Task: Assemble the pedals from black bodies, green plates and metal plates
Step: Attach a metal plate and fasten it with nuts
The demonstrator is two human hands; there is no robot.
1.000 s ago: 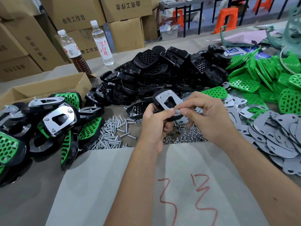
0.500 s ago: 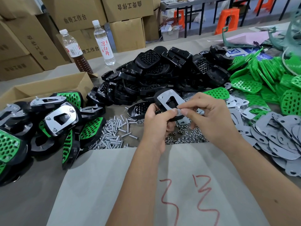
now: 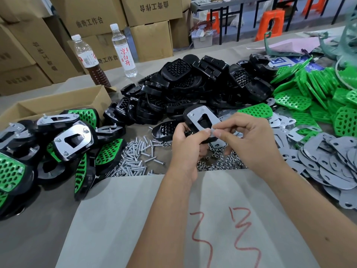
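Observation:
My left hand (image 3: 188, 146) grips a black pedal body (image 3: 201, 118) that carries a metal plate on top, with two screw ends sticking up at its far edge. My right hand (image 3: 249, 140) pinches the plate's near corner between thumb and forefinger; whether something small sits in the pinch I cannot tell. Behind lies a heap of black bodies (image 3: 193, 88). Green plates (image 3: 313, 88) are piled at the right, and loose metal plates (image 3: 332, 161) lie below them. Finished pedals (image 3: 63, 140) are stacked at the left.
Loose screws (image 3: 135, 159) and nuts (image 3: 218, 161) lie under my hands. A grey sheet (image 3: 173, 219) with red marks covers the near table. An open cardboard box (image 3: 58, 103) and two bottles (image 3: 123, 53) stand at the back left, cartons behind them.
Both hands stay on the same pedal in nearly the same pose. The pedal and hands have shifted only slightly in view.

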